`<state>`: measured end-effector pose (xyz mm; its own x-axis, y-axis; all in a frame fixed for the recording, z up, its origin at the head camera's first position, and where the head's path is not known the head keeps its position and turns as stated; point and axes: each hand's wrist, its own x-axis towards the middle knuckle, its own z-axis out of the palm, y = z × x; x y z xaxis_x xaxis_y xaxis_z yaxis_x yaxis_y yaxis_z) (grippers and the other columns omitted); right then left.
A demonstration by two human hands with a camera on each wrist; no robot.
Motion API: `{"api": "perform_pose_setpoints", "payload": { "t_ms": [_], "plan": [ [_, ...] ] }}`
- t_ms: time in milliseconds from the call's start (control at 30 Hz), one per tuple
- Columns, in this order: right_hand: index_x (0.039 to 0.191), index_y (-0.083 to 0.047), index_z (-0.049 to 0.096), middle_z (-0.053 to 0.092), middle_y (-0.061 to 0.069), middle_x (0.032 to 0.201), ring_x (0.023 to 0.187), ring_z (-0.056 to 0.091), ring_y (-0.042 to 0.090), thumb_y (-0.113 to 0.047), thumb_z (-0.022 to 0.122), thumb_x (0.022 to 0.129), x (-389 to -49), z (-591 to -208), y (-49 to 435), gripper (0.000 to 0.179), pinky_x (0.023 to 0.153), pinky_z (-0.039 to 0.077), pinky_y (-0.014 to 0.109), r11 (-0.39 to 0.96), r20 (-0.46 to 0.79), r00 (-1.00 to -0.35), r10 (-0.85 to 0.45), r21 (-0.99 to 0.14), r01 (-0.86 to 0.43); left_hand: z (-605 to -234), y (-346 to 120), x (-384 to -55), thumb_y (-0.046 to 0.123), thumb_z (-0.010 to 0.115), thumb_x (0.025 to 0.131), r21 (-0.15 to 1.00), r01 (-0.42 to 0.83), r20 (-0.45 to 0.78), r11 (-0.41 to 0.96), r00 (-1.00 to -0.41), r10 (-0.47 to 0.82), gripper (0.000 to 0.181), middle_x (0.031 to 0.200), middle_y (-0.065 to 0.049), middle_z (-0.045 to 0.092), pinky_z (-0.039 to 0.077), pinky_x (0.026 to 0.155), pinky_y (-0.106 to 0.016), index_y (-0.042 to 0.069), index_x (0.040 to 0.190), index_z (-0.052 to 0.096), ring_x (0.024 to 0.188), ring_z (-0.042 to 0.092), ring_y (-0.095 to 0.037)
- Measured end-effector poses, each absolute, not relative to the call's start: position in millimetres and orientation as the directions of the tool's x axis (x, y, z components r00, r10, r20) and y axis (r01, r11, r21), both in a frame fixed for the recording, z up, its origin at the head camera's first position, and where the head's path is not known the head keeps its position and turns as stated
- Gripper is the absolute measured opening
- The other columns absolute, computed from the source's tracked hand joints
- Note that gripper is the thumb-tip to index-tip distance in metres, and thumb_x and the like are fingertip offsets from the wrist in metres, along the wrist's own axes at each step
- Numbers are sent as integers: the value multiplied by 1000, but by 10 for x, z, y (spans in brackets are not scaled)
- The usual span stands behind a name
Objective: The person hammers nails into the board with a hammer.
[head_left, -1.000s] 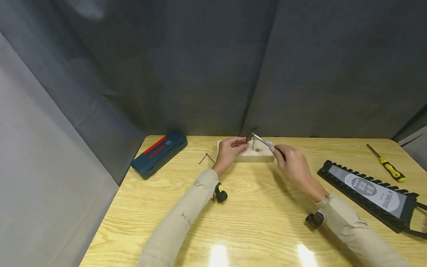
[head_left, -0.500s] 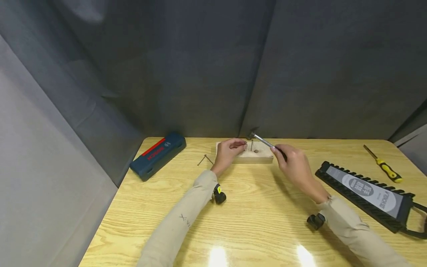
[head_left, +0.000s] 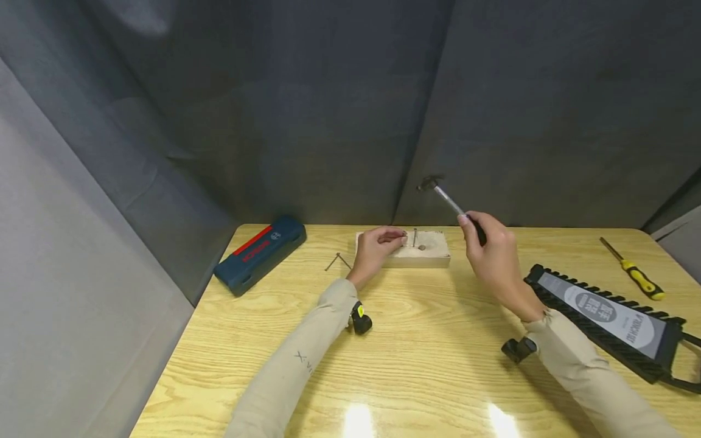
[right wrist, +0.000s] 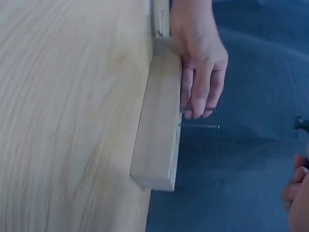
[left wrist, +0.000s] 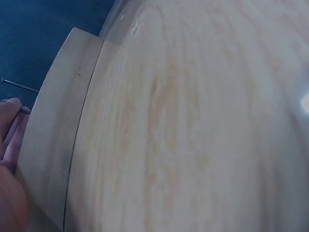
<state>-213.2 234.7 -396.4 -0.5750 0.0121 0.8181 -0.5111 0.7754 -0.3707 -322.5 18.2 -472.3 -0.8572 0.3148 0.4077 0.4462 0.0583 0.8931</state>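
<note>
A pale wooden block (head_left: 416, 263) lies at the table's back edge. On its top, my left hand (head_left: 376, 248) pinches an upright nail (left wrist: 24, 111) between thumb and fingers; most of the nail is hidden by the fingers. Just right of those fingertips, a second nail (head_left: 415, 237) stands upright in the block, its long shank exposed. My right hand (head_left: 495, 258) grips a hammer (head_left: 451, 201) by its black handle, with the metal head raised well above the block. In the right wrist view, the hammer's head (right wrist: 301, 123) shows only at the right edge.
Loose nails (head_left: 344, 260) lie left of the block. A blue and red Bosch case (head_left: 261, 254) rests at the back left. At the right are a black wrench rack (head_left: 608, 322) and a yellow-and-black screwdriver (head_left: 638, 277). A dark curtain (head_left: 306, 121) hangs behind the table.
My right hand has lifted the hammer from close over the pinched nail, up and slightly to the right. The left hand stays in place with its nail.
</note>
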Motion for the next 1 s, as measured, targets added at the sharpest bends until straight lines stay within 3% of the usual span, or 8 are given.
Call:
{"api": "perform_pose_setpoints", "payload": {
  "t_ms": [67,233,300,500,800,1000],
  "plan": [
    [105,10,71,66,17,78,60,53,19,-3,66,103,-2135,-3995,2337,15,57,36,17,775,801,-599,5,-382,-503,-4717,193,-3221,9,78,95,894,444,406,59,-859,312,17,107,-12,79,62,85,-24,3,111,78,97,77,-21],
    [98,5,73,68,12,75,56,52,16,-8,67,103,-2101,-4143,2306,15,51,41,29,825,666,-739,-104,-357,-438,-4715,213,-3228,7,78,95,897,439,404,49,-861,308,15,105,-13,80,63,83,-25,2,109,78,95,77,-22],
    [98,4,75,71,14,78,57,56,18,-10,68,103,-2083,-4166,2306,16,51,43,33,832,642,-758,-112,-357,-425,-4717,217,-3232,7,79,94,895,442,407,52,-860,306,15,105,-13,80,63,83,-25,1,108,78,94,78,-22],
    [101,4,76,73,18,83,60,61,23,-10,68,103,-2057,-4160,2335,16,52,44,37,830,655,-751,-88,-368,-419,-4729,212,-3232,6,79,94,896,441,405,56,-863,302,16,106,-14,80,63,82,-25,1,109,79,94,78,-22],
    [101,5,76,72,15,81,58,57,18,-9,68,103,-2063,-4168,2306,16,52,43,33,828,652,-751,-105,-361,-429,-4722,191,-3225,6,79,94,901,428,391,64,-868,307,17,106,-13,80,62,83,-24,1,110,79,94,78,-19],
    [100,6,73,65,13,74,51,44,14,-6,68,102,-2053,-3934,2282,14,48,34,28,810,741,-669,-66,-352,-469,-4729,191,-3235,10,79,94,894,446,412,40,-856,313,17,107,-11,80,63,85,-26,5,111,79,96,77,-21]
  ]
}}
